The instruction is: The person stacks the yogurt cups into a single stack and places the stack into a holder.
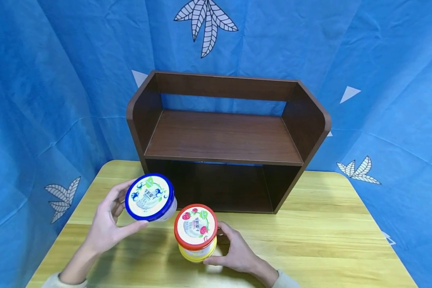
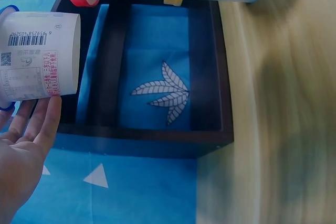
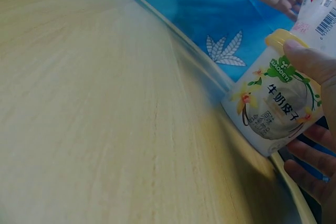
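A white tub with a blue lid [image 1: 149, 197], blueberries printed on top, is held up off the table by my left hand [image 1: 109, 218]. In the left wrist view the fingers [image 2: 48, 119] lie along the side of this tub [image 2: 44, 56]. To its right a red-lidded tub [image 1: 196, 225] with strawberries on the lid sits on top of a yellow-lidded tub [image 3: 275, 95]. My right hand [image 1: 237, 250] grips the yellow-lidded tub, its thumb near the yellow lid in the right wrist view. The lower tub's body is mostly hidden from the head view.
A dark brown two-level shelf [image 1: 223, 136] stands at the back of the wooden table [image 1: 320, 240]. Its lower front edge is just beyond the tubs. Blue cloth [image 1: 75, 60] with leaf prints hangs behind and at both sides.
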A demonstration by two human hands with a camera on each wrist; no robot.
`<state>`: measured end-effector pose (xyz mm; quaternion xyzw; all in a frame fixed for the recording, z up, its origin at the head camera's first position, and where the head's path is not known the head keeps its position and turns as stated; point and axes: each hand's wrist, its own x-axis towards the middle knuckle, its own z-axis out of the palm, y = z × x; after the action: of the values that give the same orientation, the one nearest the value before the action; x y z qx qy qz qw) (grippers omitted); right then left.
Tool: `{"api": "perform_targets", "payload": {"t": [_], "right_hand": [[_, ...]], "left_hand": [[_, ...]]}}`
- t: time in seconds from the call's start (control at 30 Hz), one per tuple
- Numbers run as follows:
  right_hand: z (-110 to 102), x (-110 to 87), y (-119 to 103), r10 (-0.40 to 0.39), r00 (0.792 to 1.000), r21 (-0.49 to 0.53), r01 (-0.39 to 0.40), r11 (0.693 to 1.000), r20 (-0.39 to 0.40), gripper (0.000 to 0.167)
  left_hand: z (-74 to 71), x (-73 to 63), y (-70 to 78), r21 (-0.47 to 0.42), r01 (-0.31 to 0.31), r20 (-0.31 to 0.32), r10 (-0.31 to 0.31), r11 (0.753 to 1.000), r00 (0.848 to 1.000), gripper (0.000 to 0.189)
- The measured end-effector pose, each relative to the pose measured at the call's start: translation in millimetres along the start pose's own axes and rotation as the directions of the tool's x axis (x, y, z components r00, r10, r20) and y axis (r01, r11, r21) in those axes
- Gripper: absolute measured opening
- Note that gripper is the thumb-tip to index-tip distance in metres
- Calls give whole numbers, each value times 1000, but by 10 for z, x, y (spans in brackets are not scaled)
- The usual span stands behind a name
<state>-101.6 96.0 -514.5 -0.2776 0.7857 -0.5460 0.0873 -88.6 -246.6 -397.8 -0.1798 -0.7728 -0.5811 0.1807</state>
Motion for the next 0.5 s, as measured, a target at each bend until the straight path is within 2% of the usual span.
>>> {"api": "perform_targets", "payload": {"t": [0.23, 0.5], "right_hand": [[-2, 0, 13, -40, 999, -5, 40, 999, -2, 80], [6, 9, 23, -55, 998, -3, 55, 998, 0, 79]], "left_hand": [[68, 53, 26, -139, -72, 26, 76, 988, 997, 95], [124, 109, 92, -138, -44, 73, 54, 990, 996, 93]]}}
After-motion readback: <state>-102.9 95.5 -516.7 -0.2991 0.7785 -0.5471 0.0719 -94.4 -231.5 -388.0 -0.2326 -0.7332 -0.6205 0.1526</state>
